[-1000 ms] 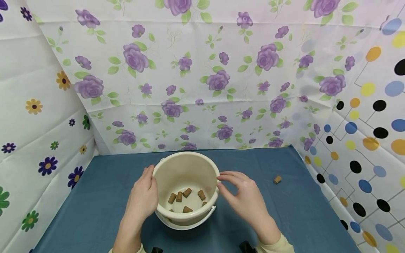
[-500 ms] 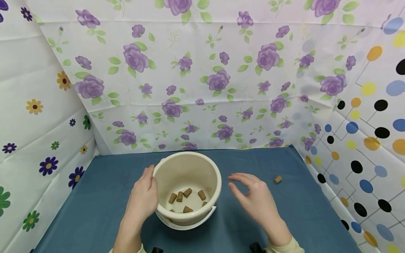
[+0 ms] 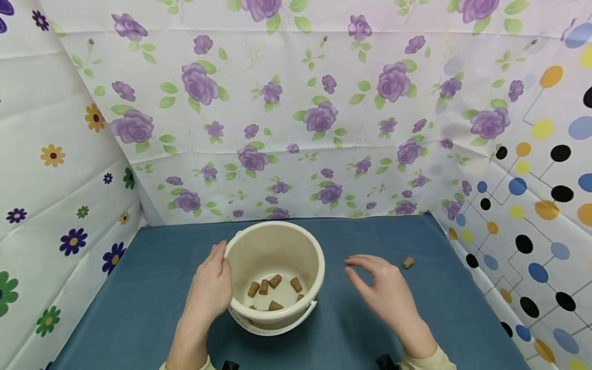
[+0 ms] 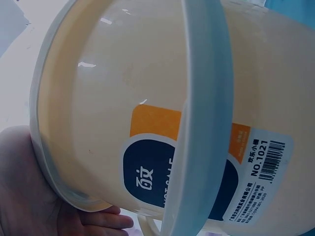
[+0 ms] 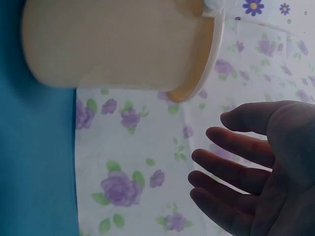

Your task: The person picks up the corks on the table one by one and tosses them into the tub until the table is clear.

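A cream plastic bucket (image 3: pixel 319 277) stands in the middle, mouth tilted toward the head camera, several brown corks (image 3: pixel 275 281) lying on its inside floor. Against the left side of its rim rests my left hand (image 3: pixel 210 285), fingers straight. The left wrist view shows the palm at the rim and fingertips (image 4: pixel 106 222) past it, beside the bucket's labelled wall. My right hand (image 3: pixel 386 290) is apart from the bucket, to its right, with fingers loosely bent and nothing between them. Farther right, one more cork (image 3: pixel 407 262) lies on the cloth.
Blue cloth (image 3: pixel 162 288) covers the table. A rose-patterned sheet (image 3: pixel 287 103) rises at the back, with a flowered sheet (image 3: pixel 55 205) on the left and a dotted one (image 3: pixel 536 216) on the right. The bucket's white handle (image 3: pixel 296 325) hangs down at its front.
My right hand has let go of the bucket's right rim and moved right, toward the lone cork. The left hand and the bucket have stayed in place.
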`<state>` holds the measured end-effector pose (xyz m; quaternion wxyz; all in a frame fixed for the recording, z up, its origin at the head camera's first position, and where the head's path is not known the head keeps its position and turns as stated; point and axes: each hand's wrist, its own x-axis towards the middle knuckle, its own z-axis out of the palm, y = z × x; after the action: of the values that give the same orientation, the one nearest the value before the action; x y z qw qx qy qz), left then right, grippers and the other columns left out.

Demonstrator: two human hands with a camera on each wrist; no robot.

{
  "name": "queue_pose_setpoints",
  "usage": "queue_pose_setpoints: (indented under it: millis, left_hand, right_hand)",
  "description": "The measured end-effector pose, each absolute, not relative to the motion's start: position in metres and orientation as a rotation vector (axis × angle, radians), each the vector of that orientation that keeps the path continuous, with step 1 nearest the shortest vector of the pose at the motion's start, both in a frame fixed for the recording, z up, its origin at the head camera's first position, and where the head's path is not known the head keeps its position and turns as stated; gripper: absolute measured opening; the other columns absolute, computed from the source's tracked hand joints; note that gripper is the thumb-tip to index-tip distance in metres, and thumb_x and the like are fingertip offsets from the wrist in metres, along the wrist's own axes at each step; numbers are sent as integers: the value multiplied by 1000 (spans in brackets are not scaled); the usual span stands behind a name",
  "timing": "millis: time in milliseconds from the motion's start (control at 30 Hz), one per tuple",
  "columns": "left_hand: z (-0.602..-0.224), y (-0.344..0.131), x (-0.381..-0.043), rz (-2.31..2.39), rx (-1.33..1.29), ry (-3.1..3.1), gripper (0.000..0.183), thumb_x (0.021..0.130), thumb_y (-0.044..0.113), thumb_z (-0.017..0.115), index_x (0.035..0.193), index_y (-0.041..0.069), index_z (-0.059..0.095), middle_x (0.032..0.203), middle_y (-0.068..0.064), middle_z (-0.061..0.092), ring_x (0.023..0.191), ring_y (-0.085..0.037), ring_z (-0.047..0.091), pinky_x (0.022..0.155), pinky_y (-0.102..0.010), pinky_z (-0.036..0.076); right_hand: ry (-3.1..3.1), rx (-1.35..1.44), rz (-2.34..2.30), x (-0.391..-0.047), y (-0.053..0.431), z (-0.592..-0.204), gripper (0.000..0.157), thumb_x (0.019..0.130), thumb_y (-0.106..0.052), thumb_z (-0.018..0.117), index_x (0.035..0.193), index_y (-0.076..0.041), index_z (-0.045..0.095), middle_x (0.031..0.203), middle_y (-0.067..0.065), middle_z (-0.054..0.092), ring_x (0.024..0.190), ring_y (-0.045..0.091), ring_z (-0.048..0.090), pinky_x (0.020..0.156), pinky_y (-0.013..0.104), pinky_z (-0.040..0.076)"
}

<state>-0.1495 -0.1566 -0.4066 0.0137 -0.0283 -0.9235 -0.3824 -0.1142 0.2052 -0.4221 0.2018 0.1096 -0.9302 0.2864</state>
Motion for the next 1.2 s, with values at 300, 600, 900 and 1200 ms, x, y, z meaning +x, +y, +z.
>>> queue_pose_setpoints:
  millis: [300, 600, 900, 1200]
  left_hand:
    - [-407, -156, -150, -1182, -100, -2864, 56, 118, 23, 27, 168, -1, 27, 174, -22, 25, 163, -37, 16, 130, -59, 17]
    - [-406, -156, -150, -1186, -104, -2860, 56, 118, 23, 26, 168, -1, 27, 173, -23, 26, 163, -37, 16, 130, -59, 17]
    - [-407, -157, -150, -1185, -105, -2860, 56, 118, 23, 26, 168, -1, 28, 173, -23, 26, 163, -37, 16, 130, -59, 17]
    - [-408, -157, -150, -1174, -103, -2858, 56, 117, 22, 26, 168, -2, 28, 173, -23, 27, 162, -37, 17, 130, -59, 17]
  right_hand:
    - [-2686, 233, 798, -125, 228, -440, 18, 103, -29, 76, 118, -21, 83, 121, 2, 78, 103, 23, 76, 76, 44, 64]
    - [-2746, 176, 783, -128, 250, -448, 18, 104, -29, 75, 118, -21, 83, 120, 5, 78, 82, 14, 74, 66, 38, 61]
    - [-2816, 99, 767, -134, 269, -455, 23, 106, -31, 72, 122, -18, 82, 124, 11, 77, 95, 29, 76, 70, 46, 62]
    - [-2856, 65, 781, -141, 287, -464, 26, 106, -31, 70, 124, -16, 82, 122, 12, 77, 77, 13, 67, 58, 34, 53]
